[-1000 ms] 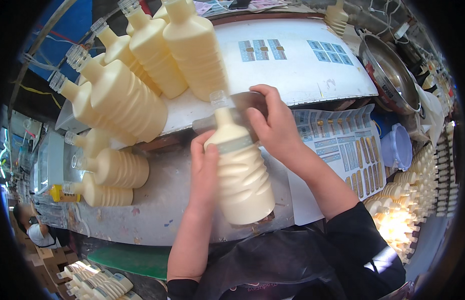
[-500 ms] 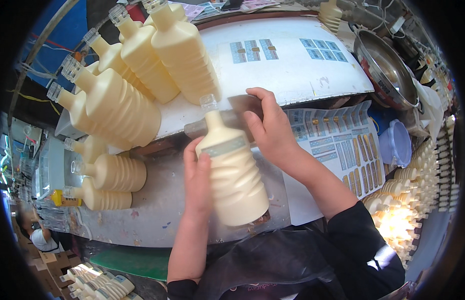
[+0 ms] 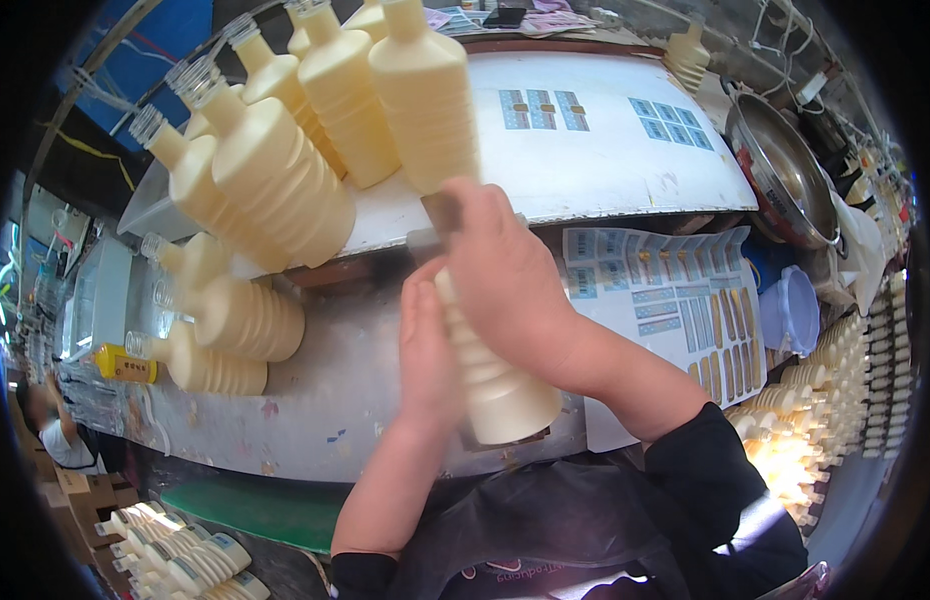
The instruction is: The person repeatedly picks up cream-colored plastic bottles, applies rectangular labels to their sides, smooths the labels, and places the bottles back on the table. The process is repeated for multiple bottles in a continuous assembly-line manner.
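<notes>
A cream plastic bottle (image 3: 512,402) with a ribbed body lies tilted in front of me, its base toward me. My left hand (image 3: 425,345) wraps round its left side. Across the upper part of the bottle reaches my right hand (image 3: 505,280), pinching a flat brown piece (image 3: 441,214) like a thin scraper. The bottle's neck and shoulder are hidden behind my hands. To the right, a sheet of blue and gold labels (image 3: 675,310) lies on the grey work surface (image 3: 355,410).
Several cream bottles (image 3: 285,180) stand at the back left, and a few more (image 3: 250,318) stand below them. A white board (image 3: 605,180) bears small blue labels. At right are a metal pan (image 3: 780,150), a lilac bucket (image 3: 790,310) and rows of bottles. Another person (image 3: 65,440) is far left.
My right hand has moved left over the bottle's upper part with the flat brown piece. The strip on the bottle's shoulder is now covered. The view has shifted slightly.
</notes>
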